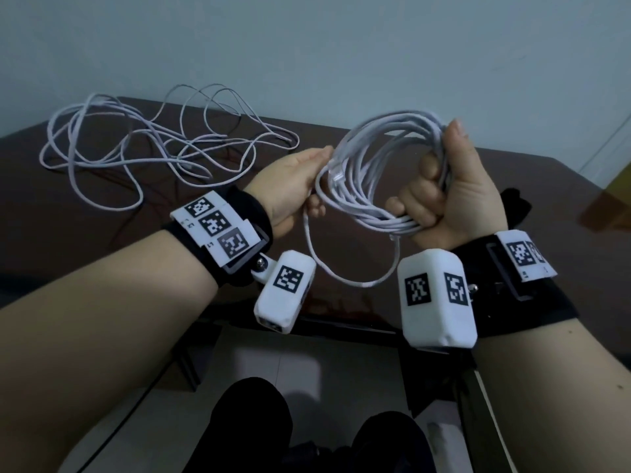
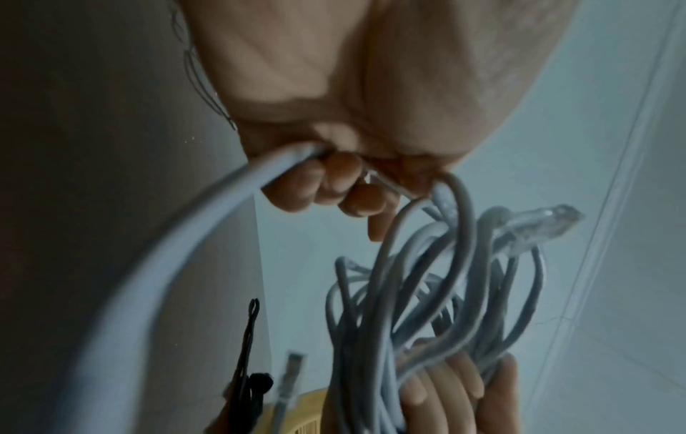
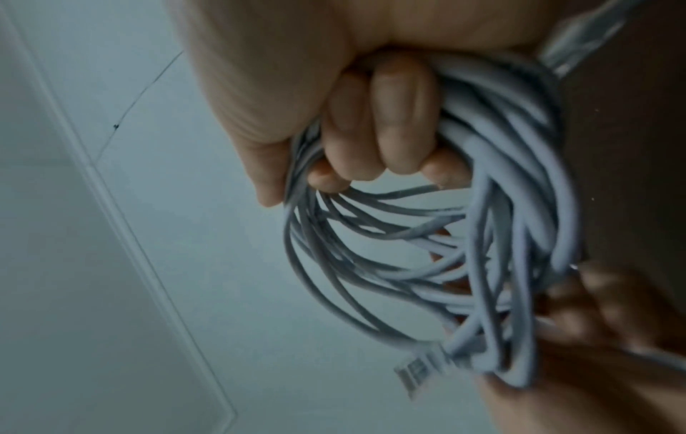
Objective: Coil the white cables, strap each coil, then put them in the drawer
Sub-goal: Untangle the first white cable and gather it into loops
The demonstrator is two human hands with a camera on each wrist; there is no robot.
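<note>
I hold a coiled white cable (image 1: 372, 155) above the dark table (image 1: 85, 213). My right hand (image 1: 440, 196) grips the coil's right side in a fist, thumb up. My left hand (image 1: 304, 182) holds the coil's left side, fingers curled round a strand near a clear plug (image 1: 336, 174). A loose tail (image 1: 345, 279) hangs below in a loop. The right wrist view shows my right fingers (image 3: 393, 117) wrapped round the coil (image 3: 493, 211). The left wrist view shows my left fingers (image 2: 334, 182) closed on a strand (image 2: 208, 211). A second white cable (image 1: 136, 148) lies uncoiled at the table's far left.
A black strap (image 1: 515, 203) lies on the table behind my right wrist; it shows as a thin black strap (image 2: 246, 346) in the left wrist view. The table's front edge (image 1: 341, 322) is just below my wrists, with my knees and tiled floor beneath. A pale wall stands behind.
</note>
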